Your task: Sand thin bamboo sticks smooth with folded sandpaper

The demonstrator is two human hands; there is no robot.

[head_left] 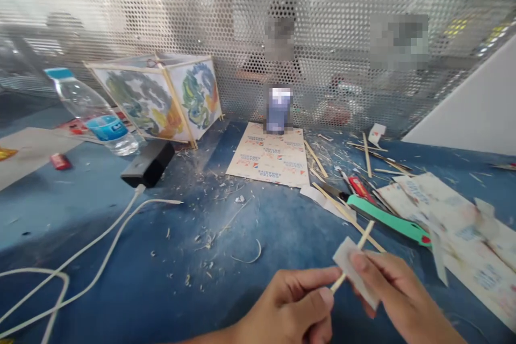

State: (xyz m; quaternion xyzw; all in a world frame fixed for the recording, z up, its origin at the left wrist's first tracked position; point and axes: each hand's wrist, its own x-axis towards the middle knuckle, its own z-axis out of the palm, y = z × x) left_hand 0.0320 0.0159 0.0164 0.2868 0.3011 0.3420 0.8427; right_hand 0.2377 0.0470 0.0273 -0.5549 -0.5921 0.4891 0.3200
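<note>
At the lower right, my left hand (296, 306) pinches the lower end of a thin wooden stick (366, 234) between thumb and fingers. The stick slants up to the right. My right hand (397, 290) is closed on a small folded piece of sandpaper (344, 258), pale backing outward, wrapped around the middle of the stick. The stick's far tip sticks out past the paper. Just beyond my right hand lies a utility knife with a green handle (389, 220), beside another thin wooden strip (350, 217).
A sheet of sandpaper (270, 156) lies face down before a perforated metal screen (242, 27). A painted lantern (161, 99), water bottle (94, 110), black power bank (148, 164) and white cable (105, 220) occupy the left. Sandpaper pieces (463, 236) and shavings lie right. People are behind the screen.
</note>
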